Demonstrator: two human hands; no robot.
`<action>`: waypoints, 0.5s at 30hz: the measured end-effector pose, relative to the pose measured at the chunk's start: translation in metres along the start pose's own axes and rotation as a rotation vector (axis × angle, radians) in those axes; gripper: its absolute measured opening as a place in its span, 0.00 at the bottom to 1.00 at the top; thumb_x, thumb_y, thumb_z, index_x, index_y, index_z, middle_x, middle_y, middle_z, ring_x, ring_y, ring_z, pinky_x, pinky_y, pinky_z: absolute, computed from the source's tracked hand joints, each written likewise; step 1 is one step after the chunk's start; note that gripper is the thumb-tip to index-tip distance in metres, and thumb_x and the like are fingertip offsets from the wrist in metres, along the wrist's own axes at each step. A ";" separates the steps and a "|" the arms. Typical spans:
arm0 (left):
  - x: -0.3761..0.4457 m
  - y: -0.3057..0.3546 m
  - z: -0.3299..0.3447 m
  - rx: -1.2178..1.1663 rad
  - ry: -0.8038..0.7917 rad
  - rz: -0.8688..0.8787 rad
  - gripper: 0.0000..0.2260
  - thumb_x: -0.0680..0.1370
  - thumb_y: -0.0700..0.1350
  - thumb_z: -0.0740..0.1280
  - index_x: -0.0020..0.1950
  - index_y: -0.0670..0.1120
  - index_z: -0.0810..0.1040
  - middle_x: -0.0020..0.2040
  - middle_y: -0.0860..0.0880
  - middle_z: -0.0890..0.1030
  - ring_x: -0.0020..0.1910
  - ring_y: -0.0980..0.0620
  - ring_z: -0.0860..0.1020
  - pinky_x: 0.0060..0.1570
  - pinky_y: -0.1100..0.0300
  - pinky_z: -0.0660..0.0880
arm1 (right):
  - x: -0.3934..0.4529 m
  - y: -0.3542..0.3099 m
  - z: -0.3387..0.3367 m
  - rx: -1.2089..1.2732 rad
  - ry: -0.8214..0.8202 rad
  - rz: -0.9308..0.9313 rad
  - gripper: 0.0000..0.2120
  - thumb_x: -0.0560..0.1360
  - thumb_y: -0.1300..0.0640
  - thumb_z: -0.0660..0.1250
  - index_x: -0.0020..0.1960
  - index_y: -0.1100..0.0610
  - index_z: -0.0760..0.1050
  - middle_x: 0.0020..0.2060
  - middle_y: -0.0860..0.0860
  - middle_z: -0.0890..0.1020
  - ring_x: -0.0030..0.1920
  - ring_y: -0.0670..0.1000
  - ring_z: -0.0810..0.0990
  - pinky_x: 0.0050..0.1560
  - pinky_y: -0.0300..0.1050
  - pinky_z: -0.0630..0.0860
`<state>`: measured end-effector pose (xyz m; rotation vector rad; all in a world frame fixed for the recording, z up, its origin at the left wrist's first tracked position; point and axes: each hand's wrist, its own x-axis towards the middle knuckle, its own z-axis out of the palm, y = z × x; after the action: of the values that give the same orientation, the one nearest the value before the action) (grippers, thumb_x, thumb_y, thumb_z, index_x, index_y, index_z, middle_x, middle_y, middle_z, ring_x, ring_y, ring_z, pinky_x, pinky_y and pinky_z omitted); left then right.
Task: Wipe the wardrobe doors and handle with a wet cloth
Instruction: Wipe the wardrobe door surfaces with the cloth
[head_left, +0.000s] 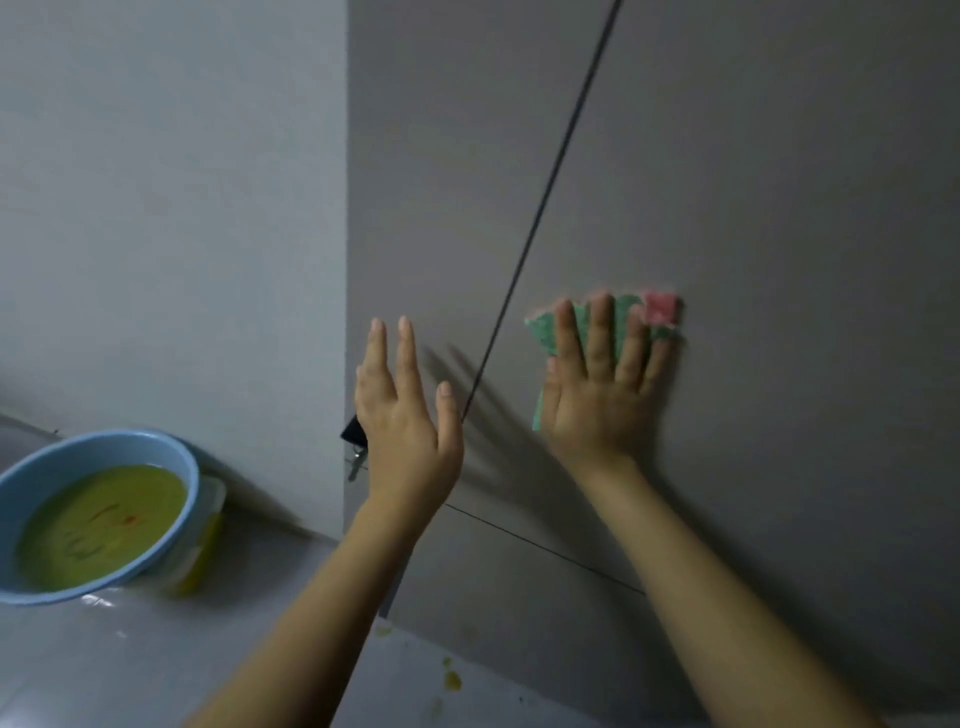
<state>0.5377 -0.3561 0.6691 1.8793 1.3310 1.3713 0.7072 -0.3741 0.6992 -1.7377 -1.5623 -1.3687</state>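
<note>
A grey wardrobe door (753, 197) fills the right of the view, with a dark seam (550, 176) running down between two doors. My right hand (597, 384) presses a green and pink cloth (660, 310) flat against the right door, fingers straight and spread. My left hand (405, 410) is raised in front of the left door (431, 156), fingers straight, holding nothing. A small dark handle or key (353, 436) shows partly behind my left hand at the door's left edge.
A blue basin (31, 467) of yellowish water stands on the pale floor at the lower left, against a yellow-lidded box (205, 545). A pale wall (171, 208) meets the wardrobe's left side. Yellow spots (452, 680) mark the floor near the wardrobe's base.
</note>
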 end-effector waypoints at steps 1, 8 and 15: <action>0.003 -0.008 -0.005 0.016 0.002 -0.012 0.28 0.79 0.53 0.52 0.78 0.47 0.50 0.78 0.44 0.49 0.77 0.50 0.48 0.74 0.46 0.49 | 0.014 -0.025 0.010 0.012 0.004 -0.041 0.32 0.80 0.50 0.56 0.78 0.49 0.43 0.76 0.48 0.36 0.77 0.55 0.41 0.74 0.55 0.35; 0.012 -0.075 -0.014 0.038 -0.001 -0.262 0.31 0.77 0.56 0.50 0.78 0.44 0.53 0.77 0.40 0.54 0.76 0.45 0.53 0.71 0.54 0.47 | 0.024 -0.074 0.034 0.033 -0.152 -0.454 0.37 0.77 0.56 0.61 0.78 0.52 0.43 0.76 0.50 0.36 0.76 0.52 0.35 0.75 0.52 0.35; 0.004 -0.092 -0.003 -0.102 -0.118 -0.327 0.28 0.81 0.50 0.58 0.78 0.45 0.53 0.71 0.42 0.63 0.64 0.41 0.71 0.61 0.46 0.71 | 0.042 -0.118 0.048 -0.005 -0.141 -0.521 0.33 0.76 0.56 0.62 0.78 0.52 0.52 0.78 0.51 0.44 0.76 0.53 0.35 0.75 0.53 0.35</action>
<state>0.4952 -0.3131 0.5989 1.5676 1.4064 1.1224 0.6121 -0.2812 0.6818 -1.5139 -2.2012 -1.4974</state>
